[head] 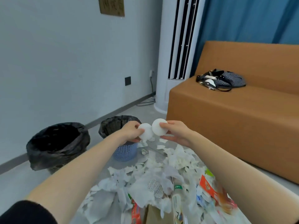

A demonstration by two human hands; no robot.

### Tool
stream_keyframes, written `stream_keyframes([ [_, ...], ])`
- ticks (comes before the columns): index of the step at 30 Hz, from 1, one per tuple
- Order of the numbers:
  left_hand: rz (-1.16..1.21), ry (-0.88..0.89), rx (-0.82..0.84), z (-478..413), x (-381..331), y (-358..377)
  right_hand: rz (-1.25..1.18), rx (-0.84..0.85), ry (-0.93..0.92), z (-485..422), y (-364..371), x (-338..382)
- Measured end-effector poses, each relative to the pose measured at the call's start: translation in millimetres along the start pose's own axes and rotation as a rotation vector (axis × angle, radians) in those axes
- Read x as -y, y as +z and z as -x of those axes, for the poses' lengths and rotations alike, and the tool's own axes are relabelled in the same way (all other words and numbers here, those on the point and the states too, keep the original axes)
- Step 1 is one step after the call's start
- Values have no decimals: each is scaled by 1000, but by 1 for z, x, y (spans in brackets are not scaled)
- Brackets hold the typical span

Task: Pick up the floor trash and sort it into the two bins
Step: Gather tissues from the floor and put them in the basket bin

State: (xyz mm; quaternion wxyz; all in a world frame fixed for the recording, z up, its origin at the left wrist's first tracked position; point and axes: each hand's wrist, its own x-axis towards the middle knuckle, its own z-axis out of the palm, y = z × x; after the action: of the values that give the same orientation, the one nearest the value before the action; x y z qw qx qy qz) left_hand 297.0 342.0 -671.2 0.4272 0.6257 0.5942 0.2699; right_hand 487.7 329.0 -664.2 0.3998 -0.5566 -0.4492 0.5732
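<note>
**A:** From the head camera, what have the hands got?

**B:** The left hand (pixel 131 131) curls its fingers and thumb round a white cup (pixel 145 131); the right hand (pixel 176 133) pinches a second cup (pixel 159 129) between thumb and fingers, round face toward the camera; the two overlap in the view, held up above the floor.

**A:** And the bins, the trash?

**B:** The blue bin (pixel 124 151), lined in black, stands just behind the left hand; the black-bagged bin (pixel 58 143) sits to its left, near the wall; the trash pile (pixel 153 172) of torn paper spreads on the floor under both forearms, with a plastic bottle (pixel 177 199) and a red wrapper (pixel 208 188) in it.

**A:** Anything else?

**B:** An orange sofa (pixel 234 118) on the right, a dark bag (pixel 226 80) on its seat; a white air conditioner (pixel 165 46) stands beside it.
</note>
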Motion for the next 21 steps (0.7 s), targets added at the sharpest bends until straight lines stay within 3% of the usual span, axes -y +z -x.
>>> stream_keyframes([
  [5,269,-142,-91,-14,41,-20,112,80,-22,-37,50,-9],
  [12,375,-198,-170,-50,83,-18,100,-44,-5,-91,76,-38],
  [16,-66,-120,-266,-84,123,-8,6,-176,61,-130,70,-56],
  [21,-462,-50,-214,-127,169,2,-26,-196,108,-181,73,-75],
])
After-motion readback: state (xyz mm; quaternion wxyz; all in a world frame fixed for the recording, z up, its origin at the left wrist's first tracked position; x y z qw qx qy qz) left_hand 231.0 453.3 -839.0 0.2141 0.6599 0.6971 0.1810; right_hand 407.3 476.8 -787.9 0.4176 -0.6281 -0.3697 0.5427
